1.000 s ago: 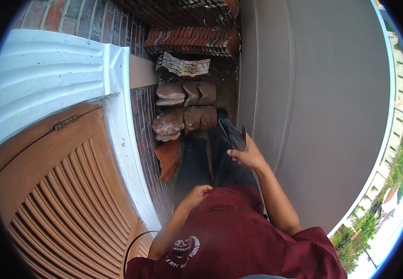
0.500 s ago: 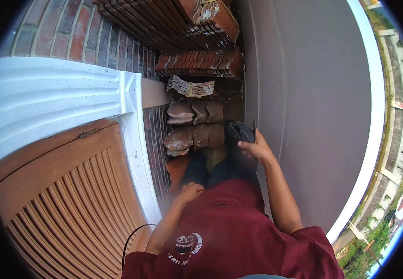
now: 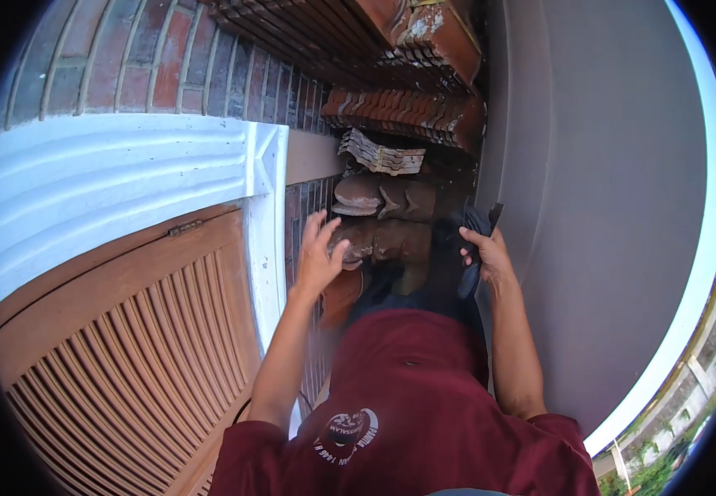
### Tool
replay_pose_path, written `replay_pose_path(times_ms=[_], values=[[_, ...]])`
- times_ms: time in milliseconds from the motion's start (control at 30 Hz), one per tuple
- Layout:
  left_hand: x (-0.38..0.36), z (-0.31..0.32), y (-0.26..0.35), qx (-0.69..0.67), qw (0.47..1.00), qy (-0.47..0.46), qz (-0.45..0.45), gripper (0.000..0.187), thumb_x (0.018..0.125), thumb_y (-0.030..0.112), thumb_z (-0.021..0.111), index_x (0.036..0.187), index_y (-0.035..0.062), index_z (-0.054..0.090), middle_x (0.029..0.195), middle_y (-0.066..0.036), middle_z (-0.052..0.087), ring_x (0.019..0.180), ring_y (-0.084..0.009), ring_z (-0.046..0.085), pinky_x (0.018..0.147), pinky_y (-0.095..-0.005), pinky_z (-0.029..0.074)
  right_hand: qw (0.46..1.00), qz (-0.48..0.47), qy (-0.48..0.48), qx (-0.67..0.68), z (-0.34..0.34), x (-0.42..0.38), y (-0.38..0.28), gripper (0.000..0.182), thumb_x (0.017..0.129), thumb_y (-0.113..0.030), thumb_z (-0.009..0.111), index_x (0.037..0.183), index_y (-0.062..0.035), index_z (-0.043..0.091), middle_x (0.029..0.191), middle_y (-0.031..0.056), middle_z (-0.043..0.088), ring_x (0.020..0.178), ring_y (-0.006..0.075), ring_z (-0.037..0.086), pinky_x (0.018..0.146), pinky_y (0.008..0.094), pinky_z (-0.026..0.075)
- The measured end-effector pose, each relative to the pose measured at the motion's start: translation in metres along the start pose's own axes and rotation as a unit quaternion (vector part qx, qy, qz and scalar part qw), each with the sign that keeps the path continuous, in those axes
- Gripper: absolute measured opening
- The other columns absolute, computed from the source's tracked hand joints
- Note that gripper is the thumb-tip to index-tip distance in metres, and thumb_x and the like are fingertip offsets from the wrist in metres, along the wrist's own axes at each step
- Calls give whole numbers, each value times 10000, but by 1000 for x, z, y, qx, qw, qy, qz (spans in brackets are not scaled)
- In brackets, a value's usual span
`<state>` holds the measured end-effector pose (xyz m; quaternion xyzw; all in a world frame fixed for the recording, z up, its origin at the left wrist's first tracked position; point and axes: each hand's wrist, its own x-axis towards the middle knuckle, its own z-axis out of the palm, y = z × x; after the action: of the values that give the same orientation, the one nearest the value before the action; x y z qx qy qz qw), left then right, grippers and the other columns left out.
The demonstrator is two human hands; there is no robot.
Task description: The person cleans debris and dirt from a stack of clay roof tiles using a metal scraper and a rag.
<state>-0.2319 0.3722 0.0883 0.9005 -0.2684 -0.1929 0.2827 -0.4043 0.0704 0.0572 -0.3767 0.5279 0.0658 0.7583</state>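
My right hand (image 3: pixel 490 252) is closed around a dark, soft-looking bundle (image 3: pixel 477 221) beside the smooth grey-brown wall. A flat black piece (image 3: pixel 496 215) sticks up past the fingers, and a dark end hangs below; the exact kind cannot be made out. On the other side, my left hand (image 3: pixel 320 252) is raised with its fingers apart and nothing in it. Behind that hand are curved, weathered ridge tiles (image 3: pixel 387 240) in a row low down. It appears in front of them, with no contact that I can make out.
Ahead stand several stacks of clay roof tiles (image 3: pixel 408 114), with a small pale stack (image 3: pixel 383 155) before them. A brown louvred shutter (image 3: pixel 151 355) in a white frame (image 3: pixel 263 248) and a brick wall (image 3: pixel 143 66) line the left. The grey-brown wall (image 3: pixel 614 207) bounds the right.
My left hand has risen from beside my waist and its fingers have spread. My right hand still grips the dark bundle, now turned so more hangs below. The view has shifted left.
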Motion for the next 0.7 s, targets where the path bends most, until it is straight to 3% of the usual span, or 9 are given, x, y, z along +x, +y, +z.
replay_pose_path(times_ms=[67, 133, 267, 400, 433, 500, 700], values=[[60, -24, -20, 130, 984, 80, 91, 461, 866, 145, 705, 1295, 2, 612, 1465, -256, 460, 1398, -450, 401, 1163, -491, 336, 998, -36, -44, 0, 13, -2, -15, 339, 847, -118, 781, 1086, -39, 554, 815, 53, 632, 565, 140, 610, 417, 255, 454], [120, -49, -37, 261, 948, 97, 155, 457, 874, 121, 678, 1312, 15, 604, 1504, -268, 409, 1422, -458, 352, 1177, -541, 303, 992, -82, -96, 7, 36, -10, -38, 367, 843, -130, 782, 1116, -33, 557, 823, 58, 638, 583, 142, 619, 433, 253, 460], [198, -66, -77, 352, 909, 79, 208, 450, 908, 136, 624, 1341, 20, 579, 1520, -259, 397, 1451, -435, 314, 1194, -550, 266, 967, -189, -164, 46, 72, -34, -94, 429, 834, -156, 785, 1169, -17, 556, 827, 62, 647, 623, 148, 634, 473, 253, 473], [220, -72, -117, 417, 887, 10, 199, 440, 935, 181, 580, 1353, 43, 577, 1537, -243, 381, 1471, -417, 286, 1213, -533, 230, 959, -212, -175, 67, 73, -42, -117, 535, 820, -137, 809, 1252, -25, 514, 897, 47, 643, 655, 133, 625, 498, 249, 483], [222, -73, -120, 527, 828, -29, 189, 441, 943, 199, 570, 1365, 72, 571, 1556, -231, 360, 1479, -399, 278, 1220, -524, 218, 960, -212, -167, 67, 69, -41, -118, 544, 817, -137, 810, 1257, -26, 509, 901, 48, 642, 657, 133, 626, 497, 249, 483], [222, -69, -116, 498, 844, -34, 197, 440, 943, 199, 575, 1367, 80, 571, 1560, -223, 359, 1480, -386, 281, 1221, -521, 217, 964, -207, -150, 69, 58, -40, -111, 561, 812, -136, 811, 1266, -29, 499, 910, 51, 640, 661, 134, 628, 494, 250, 482], [222, -72, -111, 458, 868, -50, 187, 454, 932, 210, 608, 1373, 108, 571, 1577, -164, 362, 1486, -329, 292, 1225, -509, 223, 990, -100, -37, 92, 24, -15, -91, 351, 836, -123, 784, 1113, -33, 588, 822, 36, 639, 599, 131, 611, 448, 248, 456]])
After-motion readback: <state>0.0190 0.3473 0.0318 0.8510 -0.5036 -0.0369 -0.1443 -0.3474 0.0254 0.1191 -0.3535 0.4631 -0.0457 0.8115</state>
